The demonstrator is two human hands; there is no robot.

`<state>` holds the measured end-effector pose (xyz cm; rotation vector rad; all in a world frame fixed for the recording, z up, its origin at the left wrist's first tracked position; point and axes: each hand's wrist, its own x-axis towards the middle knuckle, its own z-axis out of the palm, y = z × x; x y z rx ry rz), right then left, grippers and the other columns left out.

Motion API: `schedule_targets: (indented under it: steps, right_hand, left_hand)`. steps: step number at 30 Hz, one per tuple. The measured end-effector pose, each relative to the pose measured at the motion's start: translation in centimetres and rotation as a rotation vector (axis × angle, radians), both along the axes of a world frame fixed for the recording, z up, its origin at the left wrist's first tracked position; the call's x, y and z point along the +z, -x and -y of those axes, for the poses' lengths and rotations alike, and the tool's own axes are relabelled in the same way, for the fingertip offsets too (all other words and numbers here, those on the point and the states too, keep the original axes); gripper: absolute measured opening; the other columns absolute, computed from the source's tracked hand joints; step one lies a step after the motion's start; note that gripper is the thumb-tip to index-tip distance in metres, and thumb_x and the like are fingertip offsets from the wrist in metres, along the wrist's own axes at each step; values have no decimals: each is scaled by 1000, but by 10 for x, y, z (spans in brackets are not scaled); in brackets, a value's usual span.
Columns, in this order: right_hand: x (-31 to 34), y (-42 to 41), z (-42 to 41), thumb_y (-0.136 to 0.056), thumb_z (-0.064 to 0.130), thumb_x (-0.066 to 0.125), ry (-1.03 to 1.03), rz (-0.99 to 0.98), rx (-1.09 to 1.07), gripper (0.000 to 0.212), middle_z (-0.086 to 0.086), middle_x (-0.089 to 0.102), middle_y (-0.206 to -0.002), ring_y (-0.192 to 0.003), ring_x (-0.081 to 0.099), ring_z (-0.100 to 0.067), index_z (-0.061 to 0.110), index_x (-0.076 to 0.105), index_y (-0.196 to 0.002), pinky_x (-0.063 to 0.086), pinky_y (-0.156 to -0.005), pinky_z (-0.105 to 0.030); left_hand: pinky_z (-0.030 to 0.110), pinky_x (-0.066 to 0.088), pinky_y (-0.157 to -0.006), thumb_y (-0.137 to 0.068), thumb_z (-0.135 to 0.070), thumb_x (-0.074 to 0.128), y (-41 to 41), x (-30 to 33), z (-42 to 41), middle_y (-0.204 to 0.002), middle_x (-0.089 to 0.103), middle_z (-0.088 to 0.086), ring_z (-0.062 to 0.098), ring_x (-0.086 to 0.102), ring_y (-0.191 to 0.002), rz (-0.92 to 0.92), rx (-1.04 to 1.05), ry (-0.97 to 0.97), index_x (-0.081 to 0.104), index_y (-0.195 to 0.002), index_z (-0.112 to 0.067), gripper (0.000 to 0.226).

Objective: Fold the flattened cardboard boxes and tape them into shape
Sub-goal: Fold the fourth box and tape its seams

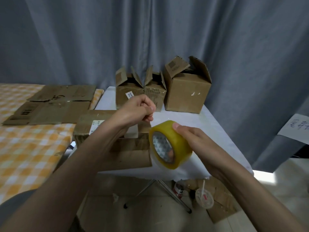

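My right hand (192,138) grips a yellow roll of clear tape (168,144) above the white table's front edge. My left hand (138,108) is curled just above and left of the roll, thumb and fingers pinched together as if on the tape's free end, which is too clear to make out. Under my left forearm lies a folded cardboard box (103,131) with a white label. Flattened boxes (51,106) lie on the checked cloth to the left. Three set-up boxes with open flaps stand at the back: two small ones (138,91) and a larger one (187,91).
A white-covered folding table (192,121) stands beside a table with an orange checked cloth (25,148). Grey curtains hang behind. On the floor below are a cup with a straw (204,198), a can and cardboard scraps. A handwritten paper sign (296,128) hangs at right.
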<state>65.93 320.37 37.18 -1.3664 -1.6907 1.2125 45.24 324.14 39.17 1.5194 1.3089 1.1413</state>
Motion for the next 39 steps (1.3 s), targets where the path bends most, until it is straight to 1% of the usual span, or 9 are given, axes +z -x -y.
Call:
schedule_targets:
  steps: [3, 7, 14, 20, 24, 29, 34, 36, 39]
  right_hand:
    - [-3, 7, 1, -70, 61, 61, 57, -103, -40, 49, 0, 74, -98, -101, 67, -20, 24, 73, -100, 53, -95, -41]
    - [-5, 10, 4, -94, 34, 55, 30, -204, -36, 21, 13, 72, -62, -59, 68, 2, 19, 68, -85, 51, -50, -13]
    - [-29, 26, 11, -100, 39, 54, 96, -268, -63, 22, 18, 62, -46, -42, 60, 6, 20, 58, -89, 41, -35, -9]
    - [-37, 39, 22, -101, 35, 50, 203, -254, 49, 33, -11, 74, -72, -68, 72, -23, 7, 54, -116, 58, -86, -52]
    - [-38, 40, 21, -102, 37, 48, 199, -288, 51, 19, 9, 72, -62, -59, 71, -7, 19, 53, -104, 59, -60, -24]
    - [-39, 47, 21, -98, 44, 53, 221, -263, -12, 33, -12, 75, -91, -96, 71, -35, 16, 55, -115, 54, -96, -56]
    - [-43, 50, 20, -96, 47, 54, 243, -244, -44, 34, -16, 67, -112, -107, 65, -36, 19, 54, -115, 50, -100, -56]
    - [-46, 49, 16, -97, 47, 54, 237, -256, -59, 23, -12, 66, -108, -105, 64, -31, 25, 52, -103, 50, -100, -55]
    - [-46, 51, 15, -97, 45, 54, 236, -281, -61, 20, 1, 73, -86, -94, 67, -23, 26, 50, -97, 52, -99, -53]
  left_hand:
    - [27, 51, -68, -97, -2, 51, 6, -1, -9, -78, 61, 7, 13, 59, -70, -149, 49, -59, 58, -89, -10, 14]
    - [33, 49, -76, -96, -4, 52, 6, 4, -40, -79, 61, -2, 15, 58, -76, -372, 11, -160, 58, -86, -16, 16]
    - [23, 39, -70, -96, -4, 48, 25, 4, -96, -86, 58, -7, 14, 53, -84, -649, 18, -191, 51, -84, -21, 21]
    - [18, 39, -72, -98, -4, 46, 26, -16, -105, -90, 53, -4, 8, 45, -79, -669, -179, -218, 48, -87, -20, 20]
    - [18, 39, -73, -99, -4, 45, 29, -27, -111, -91, 54, -2, 10, 46, -82, -681, -200, -222, 50, -94, -13, 12]
    - [31, 42, -78, -99, -6, 48, 29, -33, -116, -92, 57, -1, 15, 48, -84, -708, -195, -212, 51, -92, -16, 12]
    - [44, 46, -85, -99, -8, 51, 25, -43, -116, -94, 61, 3, 22, 54, -88, -760, -172, -210, 51, -94, -18, 11]
    - [45, 47, -86, -101, -15, 51, 24, -47, -114, -101, 61, 3, 26, 57, -97, -807, -146, -214, 54, -107, -20, 9]
    - [45, 43, -97, -103, -28, 47, 23, -47, -105, -130, 52, 9, 28, 49, -116, -930, -45, -231, 33, -150, -27, 49]
